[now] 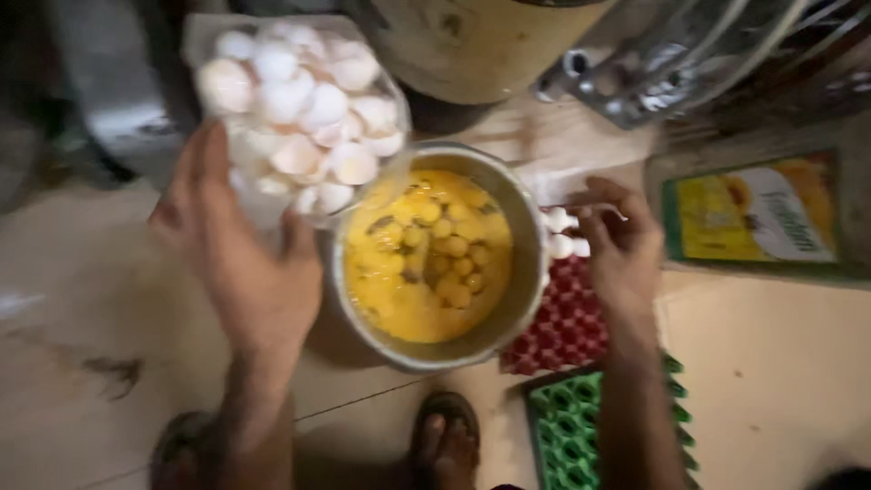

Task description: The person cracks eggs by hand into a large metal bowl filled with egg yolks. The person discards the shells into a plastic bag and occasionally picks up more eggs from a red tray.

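A round metal pot stands on the floor, full of cracked raw eggs with several whole yolks. My left hand rests against a clear plastic bag of empty white eggshells just left of the pot. My right hand reaches over a red egg tray to the right of the pot, its fingers on a white egg in the tray. The frame is blurred by motion.
A green egg tray lies below the red one. A yellow and green package sits at the right. A large beige container and metal parts stand behind. My sandalled feet are near the pot.
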